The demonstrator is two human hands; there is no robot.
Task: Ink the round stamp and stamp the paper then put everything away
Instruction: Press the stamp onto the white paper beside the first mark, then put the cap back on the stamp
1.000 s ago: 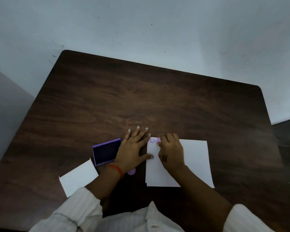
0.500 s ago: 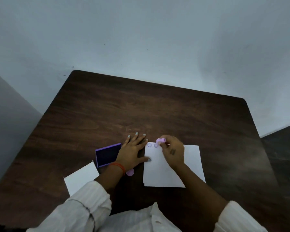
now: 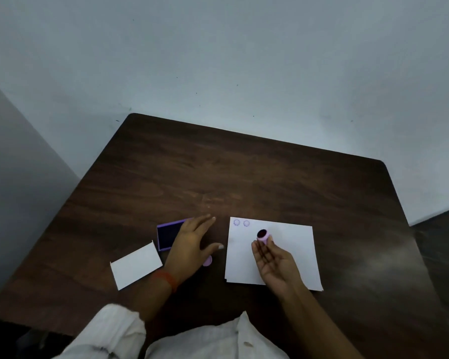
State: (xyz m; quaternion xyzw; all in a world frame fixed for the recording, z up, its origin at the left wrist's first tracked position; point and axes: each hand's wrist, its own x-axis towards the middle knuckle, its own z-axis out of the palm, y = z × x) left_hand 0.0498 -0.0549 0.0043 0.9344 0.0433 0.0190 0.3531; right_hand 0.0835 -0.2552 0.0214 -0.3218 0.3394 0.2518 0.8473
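Note:
A white sheet of paper (image 3: 290, 244) lies on the dark wooden table (image 3: 244, 177), with two round purple imprints (image 3: 241, 223) near its top left corner. My right hand (image 3: 275, 263) is raised over the sheet, palm turned up, pinching a small pink round stamp (image 3: 263, 235) whose dark inked face points upward. My left hand (image 3: 192, 244) lies flat on the table left of the sheet, fingers spread, partly over an open purple ink pad (image 3: 167, 235). A small pink cap (image 3: 208, 260) peeks out beside the left palm.
A smaller white card (image 3: 136, 265) lies at an angle left of the ink pad. The table's far edge meets a pale wall (image 3: 218, 60). A darker floor shows at the right (image 3: 441, 242).
My right hand lifted the stamp off the paper and turned it face up, leaving a second imprint. My left hand slid off the paper's edge. The camera tilted upward.

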